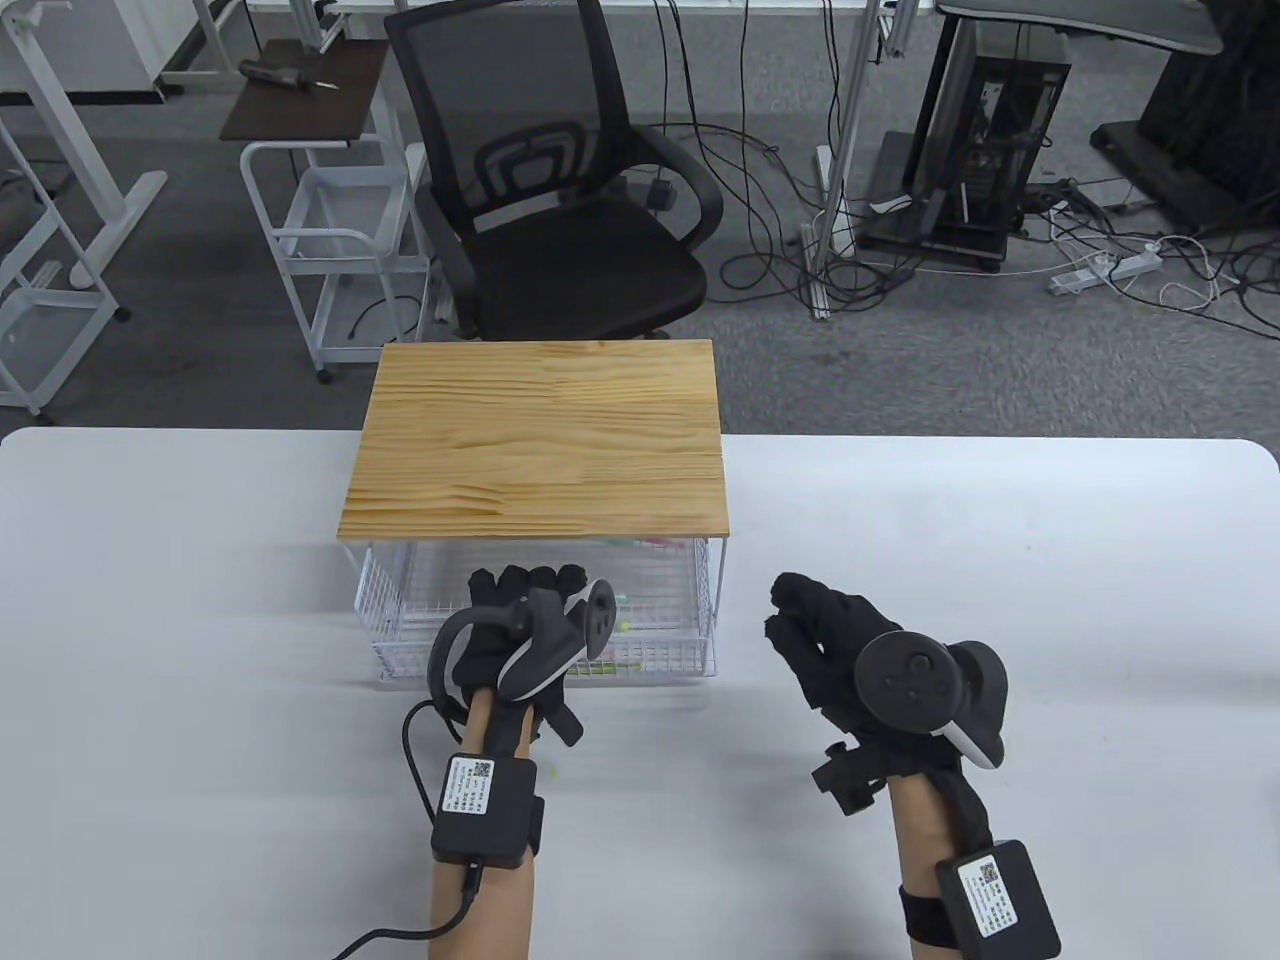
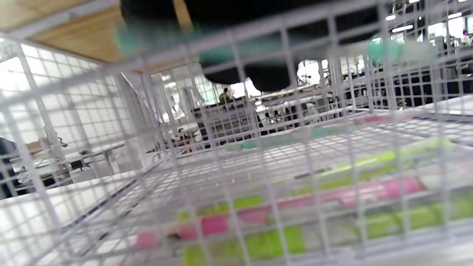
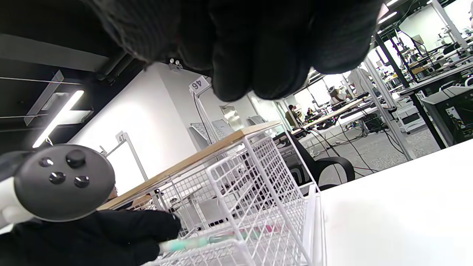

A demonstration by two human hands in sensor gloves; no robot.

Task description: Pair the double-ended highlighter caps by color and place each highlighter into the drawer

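Note:
My left hand (image 1: pixel 525 590) reaches over the front of the pulled-out white wire drawer (image 1: pixel 660 668) and grips a teal highlighter (image 3: pixel 196 242), which sticks out of its fist (image 3: pixel 92 236) just above the drawer's front rim. Through the mesh in the left wrist view, that teal highlighter (image 2: pixel 384 50) is a blur along the top. Several pink (image 2: pixel 351 194), green (image 2: pixel 269 242) and teal (image 2: pixel 295 136) highlighters lie on the drawer floor. My right hand (image 1: pixel 800 625) hovers to the right of the drawer, fingers (image 3: pixel 240 55) loosely curled and holding nothing.
The drawer belongs to a wire unit with a wooden top (image 1: pixel 540 440) that stands at the far edge of the white table (image 1: pixel 1000 560). A black office chair (image 1: pixel 560 200) stands behind it on the floor.

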